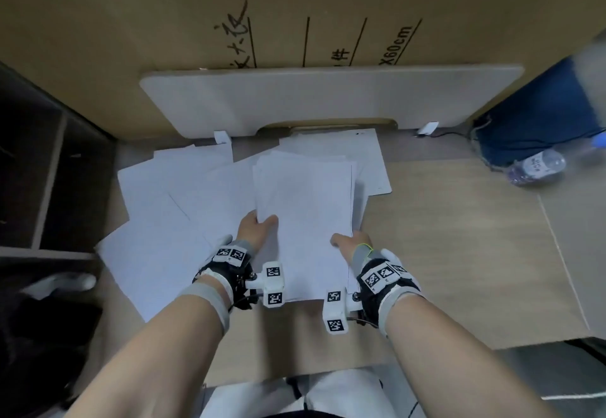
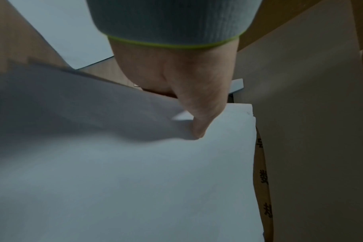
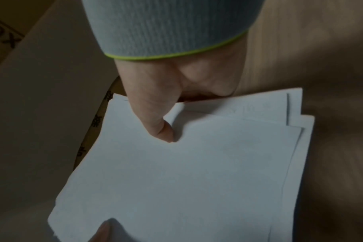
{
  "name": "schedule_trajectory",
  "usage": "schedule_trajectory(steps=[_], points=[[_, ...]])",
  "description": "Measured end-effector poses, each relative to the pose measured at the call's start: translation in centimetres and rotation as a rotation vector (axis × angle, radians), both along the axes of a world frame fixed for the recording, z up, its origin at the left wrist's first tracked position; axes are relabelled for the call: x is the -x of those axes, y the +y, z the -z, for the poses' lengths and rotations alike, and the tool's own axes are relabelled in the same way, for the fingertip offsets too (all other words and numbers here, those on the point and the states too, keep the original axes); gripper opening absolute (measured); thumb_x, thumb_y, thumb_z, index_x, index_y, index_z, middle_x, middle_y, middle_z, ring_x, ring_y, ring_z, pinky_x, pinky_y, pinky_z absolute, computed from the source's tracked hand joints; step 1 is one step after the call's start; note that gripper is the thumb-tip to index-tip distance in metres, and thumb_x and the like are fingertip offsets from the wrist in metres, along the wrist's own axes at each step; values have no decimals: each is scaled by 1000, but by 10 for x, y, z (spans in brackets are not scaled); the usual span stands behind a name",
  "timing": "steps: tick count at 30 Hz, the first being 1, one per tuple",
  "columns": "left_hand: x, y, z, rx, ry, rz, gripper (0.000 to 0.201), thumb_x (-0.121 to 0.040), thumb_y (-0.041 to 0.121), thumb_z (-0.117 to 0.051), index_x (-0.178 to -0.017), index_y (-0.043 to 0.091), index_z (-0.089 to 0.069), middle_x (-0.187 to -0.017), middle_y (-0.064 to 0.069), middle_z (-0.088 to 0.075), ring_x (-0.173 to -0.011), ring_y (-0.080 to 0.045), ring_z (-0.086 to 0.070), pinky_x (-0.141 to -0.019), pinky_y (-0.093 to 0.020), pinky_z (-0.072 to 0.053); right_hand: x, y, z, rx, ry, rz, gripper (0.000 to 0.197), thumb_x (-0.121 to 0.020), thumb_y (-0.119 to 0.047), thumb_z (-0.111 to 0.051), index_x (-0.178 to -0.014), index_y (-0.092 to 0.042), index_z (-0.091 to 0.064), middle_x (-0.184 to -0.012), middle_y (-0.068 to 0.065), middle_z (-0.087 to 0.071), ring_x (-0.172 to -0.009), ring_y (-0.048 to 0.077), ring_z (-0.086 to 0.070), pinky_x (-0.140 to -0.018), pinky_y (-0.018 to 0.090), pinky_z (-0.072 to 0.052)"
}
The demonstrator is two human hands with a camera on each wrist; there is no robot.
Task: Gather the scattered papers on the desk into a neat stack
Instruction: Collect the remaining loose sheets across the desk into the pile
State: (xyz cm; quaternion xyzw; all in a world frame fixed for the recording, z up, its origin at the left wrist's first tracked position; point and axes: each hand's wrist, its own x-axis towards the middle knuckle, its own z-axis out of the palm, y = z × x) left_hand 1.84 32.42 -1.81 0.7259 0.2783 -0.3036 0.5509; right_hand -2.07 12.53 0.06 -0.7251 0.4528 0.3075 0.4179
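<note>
At desk centre, partial stack (image 1: 305, 221) sits pinched by both hands: left hand (image 1: 254, 229) thumb on top at its left edge, right hand (image 1: 352, 244) thumb on top at the right edge, fingers underneath. Loose sheets (image 1: 157, 194) fan out left and behind. Edges are uneven; the thin sheets could slip or crease if lifted. Water bottle (image 1: 537, 167) lies well right.

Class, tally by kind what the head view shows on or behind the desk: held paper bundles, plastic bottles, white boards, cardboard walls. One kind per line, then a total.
Held paper bundle: 1
Plastic bottle: 1
White board: 1
Cardboard wall: 1
Total: 4
</note>
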Motion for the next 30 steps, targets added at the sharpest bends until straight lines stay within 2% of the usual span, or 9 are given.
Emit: schedule_trajectory(steps=[3, 5, 7, 12, 15, 17, 20, 27, 30], points=[[-21, 0, 14, -156, -19, 95, 42, -80, 44, -58, -111, 17, -65, -116, -10, -69, -107, -32, -64, -96, -44, -51, -22, 1, 7, 16, 32, -84, 70, -78, -28, -61, -141, -4, -41, -140, 16, -51, -121, 36, -54, -99, 47, -47], [-39, -5, 19, -278, -16, 207, 66, -87, 48, -60, -139, 8, -53, -152, -11, -44, -138, -32, -44, -113, -43, -36, -36, -6, 11, 33, 55, -120, 70, -77, -32, -59, -140, -6, -42, -139, 16, -51, -118, 37, -55, -95, 45, -48], [-50, -9, 21, -381, -23, 307, 63, -95, 41, -59, -143, 2, -47, -161, -9, -28, -146, -28, -32, -117, -35, -27, -46, -11, 13, 34, 60, -146, 68, -79, -33, -58, -140, -8, -42, -136, 15, -54, -116, 36, -56, -90, 39, -47], [-68, -20, 51, -392, -3, 285, 35, -84, 39, -68, -99, 7, -66, -127, -19, -60, -110, -39, -61, -92, -42, -49, -68, -24, 36, 9, 52, -124, 74, -77, -40, -63, -143, -15, -41, -139, 9, -53, -122, 33, -53, -97, 38, -46], [-74, -23, 53, -276, 13, 203, 25, -85, 23, -69, -101, 3, -68, -104, -16, -70, -88, -33, -68, -69, -30, -51, -85, -18, 48, -17, 62, -18, 76, -79, -30, -69, -145, -11, -35, -140, 12, -50, -123, 32, -52, -100, 37, -45], [-72, -27, 48, -191, 95, 166, 20, -90, 19, -64, -109, 12, -64, -102, -9, -71, -89, -27, -67, -77, -33, -54, -95, -12, 51, -84, 87, 57, 70, -88, -18, -64, -146, -4, -28, -143, 15, -43, -127, 32, -48, -101, 37, -39], [-64, -29, 46, -175, 158, 179, 32, -92, 18, -60, -122, 7, -59, -116, -11, -68, -103, -33, -64, -96, -45, -51, -102, -2, 47, -106, 120, 108, 62, -94, -12, -56, -147, -4, -23, -145, 14, -40, -130, 32, -44, -101, 36, -37], [-28, -19, 41, -150, 280, 146, 41, -70, 25, -65, -109, 16, -55, -97, -7, -70, -85, -30, -70, -75, -39, -58, -61, -16, 53, 13, 92, 25, 59, -87, -8, -62, -140, -2, -38, -139, 17, -48, -124, 31, -52, -81, 28, -38], [-26, -12, 34, -91, 225, 200, 21, -70, 27, -62, -88, 17, -58, -77, -5, -61, -61, -22, -58, -60, -26, -46, -50, -16, 48, 6, 124, -31, 53, -89, -9, -60, -138, 0, -43, -137, 17, -51, -112, 28, -55, -80, 27, -37]])
